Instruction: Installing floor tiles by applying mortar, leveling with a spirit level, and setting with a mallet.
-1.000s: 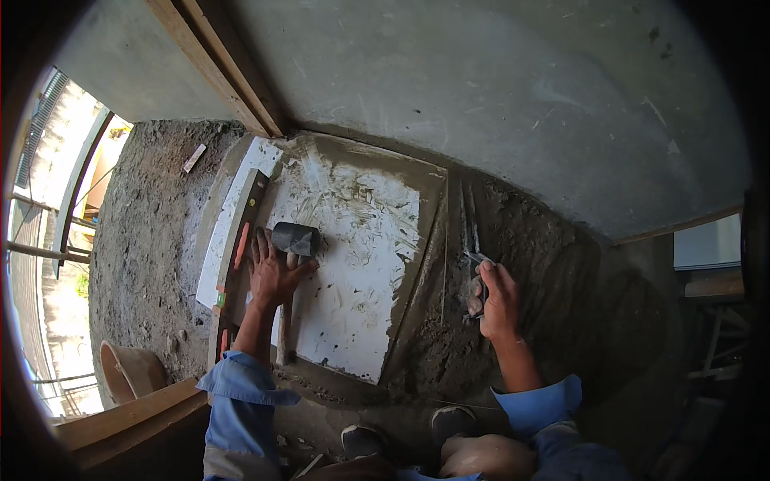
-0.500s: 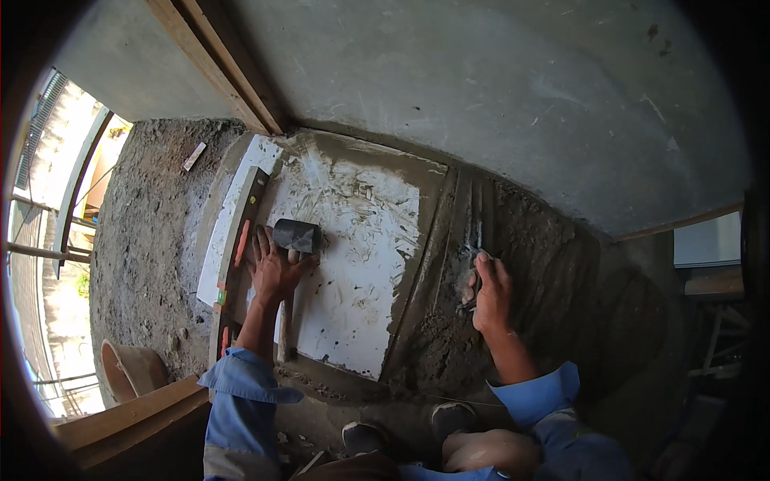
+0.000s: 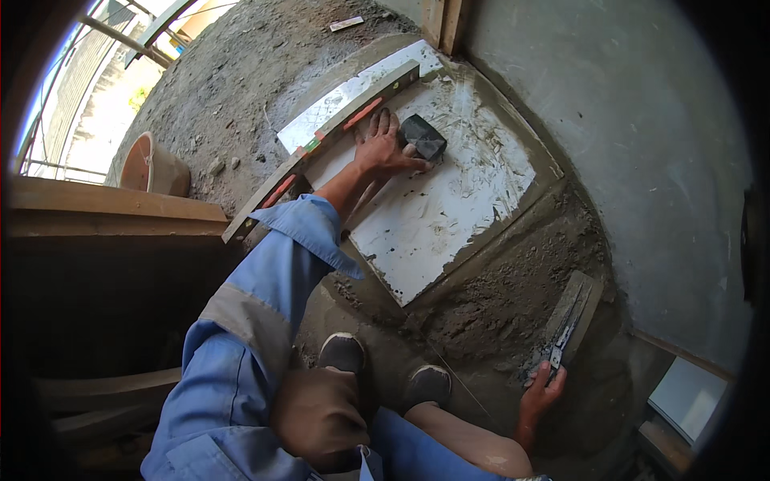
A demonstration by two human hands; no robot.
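Now your left hand [image 3: 383, 151] is pressing flat, fingers spread, on the tile [image 3: 425, 216], with the thumb touching the black mallet head [image 3: 423, 136]; the hand is open, not gripping the mallet. Half a second ago it was lying the same way at the tile's left edge, so the tile is being held steady rather than struck.

Your right hand [image 3: 541, 393] is closing around the handle of the trowel [image 3: 568, 325], which is lying on wet mortar [image 3: 489, 305] right of the tile. One second ago this hand was resting further up the mortar bed; it is drawing the trowel back towards your knee, and the view is swinging round with your head. Judged from this, mortar raking beside the tile is going on while the tile is being pinned.

The tile is sitting in its mortar bed, smeared with grey streaks. The level [image 3: 321, 144] is lying just beside its far-left edge, touching your fingertips. The wall [image 3: 626, 120] is running close along the tile's far side, leaving little room there. Open room is lying on the mortar between tile and trowel, and your shoes [image 3: 385, 369] are standing near the tile's near corner.
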